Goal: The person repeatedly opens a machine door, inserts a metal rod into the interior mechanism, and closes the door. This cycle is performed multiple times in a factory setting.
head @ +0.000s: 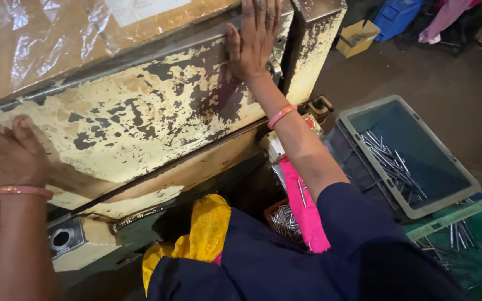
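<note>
A worn cream metal panel (pixel 140 111) is filling the view's upper left. The right hand (pixel 252 36) is pressing flat on it, fingers spread; the left hand (pixel 6 153) is resting there, fingers curled loosely. A grey bin (pixel 447 167) of metal rods (pixel 391 164) is sitting at the right.

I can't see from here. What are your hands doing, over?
Left hand and right hand flat on chipped cream machine panel. Holding nothing. Grey bin of metal pins sits right.

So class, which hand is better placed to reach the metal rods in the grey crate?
Probably the right hand: its arm already extends above the grey crate of metal rods. The left hand rests on the panel's far side.
</note>
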